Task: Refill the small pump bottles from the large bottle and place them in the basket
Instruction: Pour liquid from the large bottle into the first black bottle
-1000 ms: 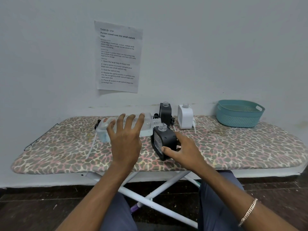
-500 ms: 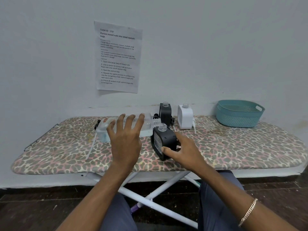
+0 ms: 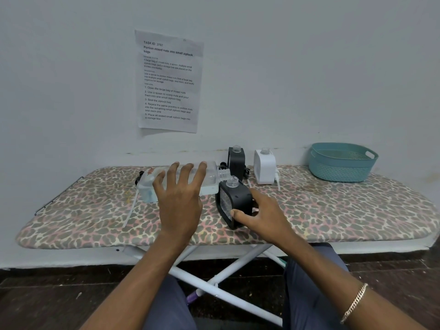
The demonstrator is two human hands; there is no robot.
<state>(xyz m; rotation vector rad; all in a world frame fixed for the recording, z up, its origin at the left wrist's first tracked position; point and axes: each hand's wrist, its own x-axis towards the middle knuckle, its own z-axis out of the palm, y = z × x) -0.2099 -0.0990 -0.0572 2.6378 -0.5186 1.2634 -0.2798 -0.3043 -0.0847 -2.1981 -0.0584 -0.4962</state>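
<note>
- Wall [image 3: 309,67]: plain pale grey, fills upper half of frame.
- Printed paper sheet [image 3: 169,82] stuck to wall, upper centre-left.
- Ironing board [image 3: 333,210], leopard-print cover, white crossed legs [image 3: 214,277], across mid-frame.
- Floor [image 3: 47,294]: dark, along bottom.

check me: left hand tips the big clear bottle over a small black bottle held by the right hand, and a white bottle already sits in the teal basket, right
Not quite. In the head view the teal basket looks empty; the white bottle stands on the board beside the second black bottle. The left hand does tip the large clear bottle over the black bottle held by the right hand.
</note>
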